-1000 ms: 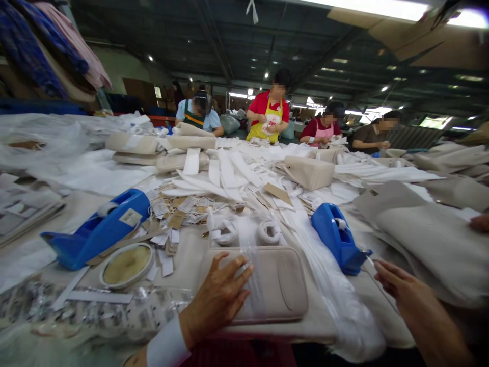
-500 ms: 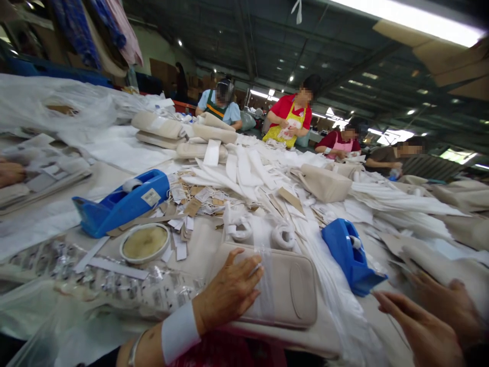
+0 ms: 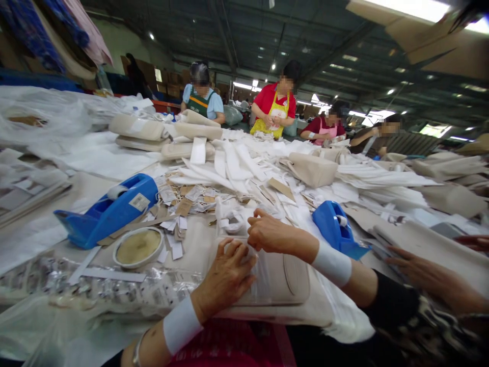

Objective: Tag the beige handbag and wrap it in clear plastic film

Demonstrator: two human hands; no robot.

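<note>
A beige handbag (image 3: 297, 279) lies flat before me, a clear band across its middle and white wrapping (image 3: 232, 222) around its handles. My left hand (image 3: 229, 272) presses on its near face, fingers bent and drawn together over the band. At the bag's upper edge, my right hand (image 3: 269, 232) is closed in a pinch beside the left fingertips; what it pinches is too small to make out. Both wrists wear pale cuffs.
Blue tape dispensers stand left (image 3: 110, 206) and right (image 3: 338, 229). A round dish (image 3: 138, 247) and several paper tags (image 3: 185, 206) lie left of the bag. White sheets and beige bags cover the table beyond. A co-worker's hand (image 3: 428, 272) is at right; several people work opposite.
My right hand has come in from the right to the bag's upper edge. The left hand's fingers, spread on the bag before, are now bent. The view has shifted slightly.
</note>
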